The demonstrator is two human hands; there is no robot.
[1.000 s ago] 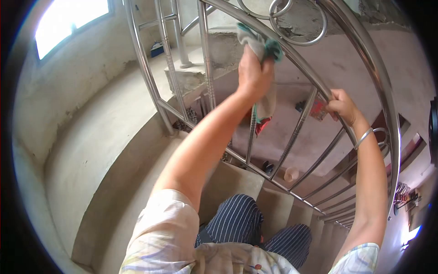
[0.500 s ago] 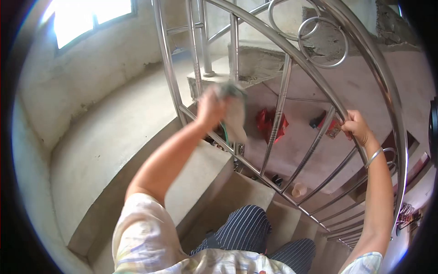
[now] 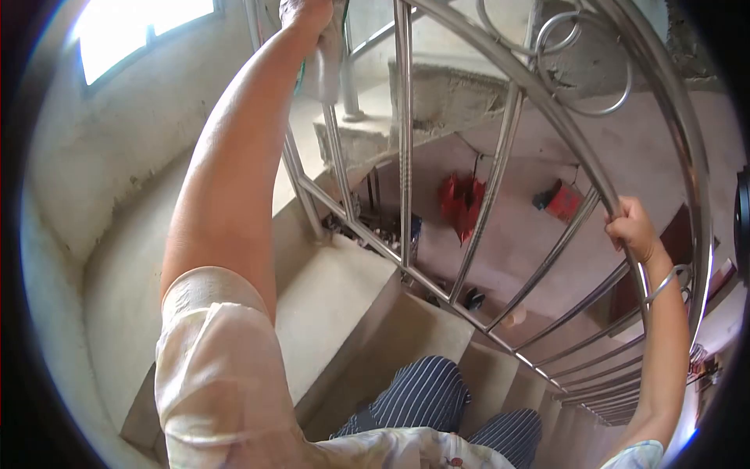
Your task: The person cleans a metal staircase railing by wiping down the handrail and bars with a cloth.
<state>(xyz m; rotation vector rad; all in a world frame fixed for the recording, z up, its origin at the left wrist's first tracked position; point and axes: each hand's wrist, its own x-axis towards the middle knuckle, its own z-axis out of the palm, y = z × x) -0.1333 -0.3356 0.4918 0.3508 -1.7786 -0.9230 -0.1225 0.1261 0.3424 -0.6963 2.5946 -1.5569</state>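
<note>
My left hand is raised to the top edge of the view, closed around a greyish cloth with a green edge. The cloth hangs beside the upright bars of the metal stair railing; whether it touches a bar I cannot tell. Part of the hand is cut off by the frame. Over on the right, my right hand is wrapped around the curved lower rail of the same railing, with a bangle on the wrist.
Bare concrete steps descend below me, beside a plastered wall with a bright window. Through the bars, a lower floor shows a red crumpled item, a red-and-dark item and dark clutter near the stair foot.
My left hand has moved up and to the left with the cloth, from the middle of the railing toward its upper left bars. My right hand keeps its grip on the rail.
</note>
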